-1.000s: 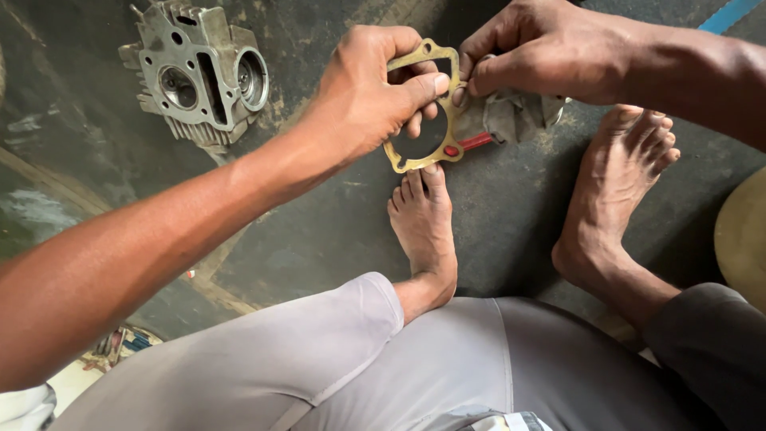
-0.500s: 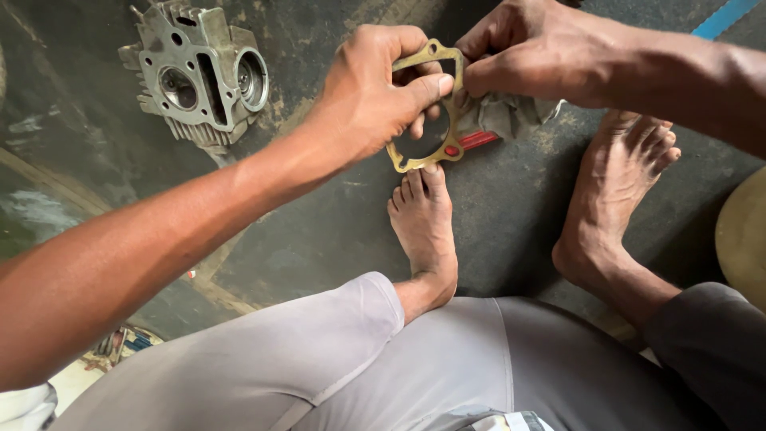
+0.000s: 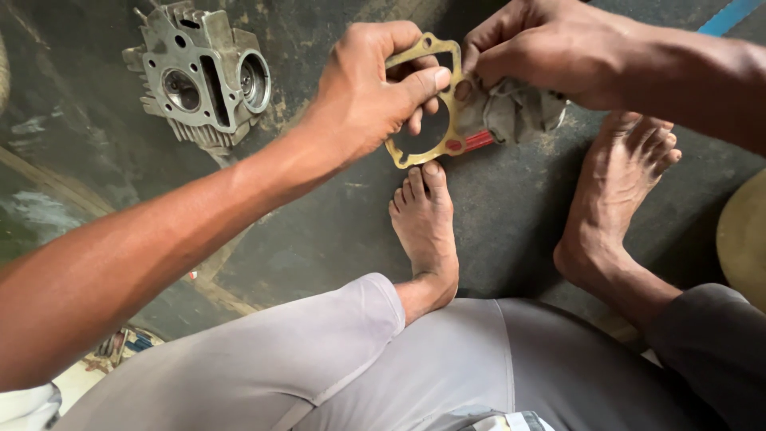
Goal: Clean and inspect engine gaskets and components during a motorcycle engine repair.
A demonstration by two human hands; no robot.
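1. Down below, a dark, grimy floor (image 3: 319, 231), stained and streaked with pale scuffs; a blue strip (image 3: 730, 14) cuts across at one o'clock.
2. At ten o'clock lies a grey cast-metal cylinder head (image 3: 203, 76), finned along its lower edge, two round ports facing up.
3. Centre top, the gasket (image 3: 423, 100): a thin, flat, brass-coloured frame with one big round opening, small bolt-hole lugs at the corners and a red patch at its lower right edge.
4. The left hand (image 3: 367, 92) pinches the gasket's left side, thumb laid across the front, fingers curled behind.
5. The right hand (image 3: 550, 48) is closed on a crumpled grey rag (image 3: 511, 112), pressed against the gasket's right edge.
6. Two bare feet rest flat at six and four o'clock, with grey trouser legs beneath.
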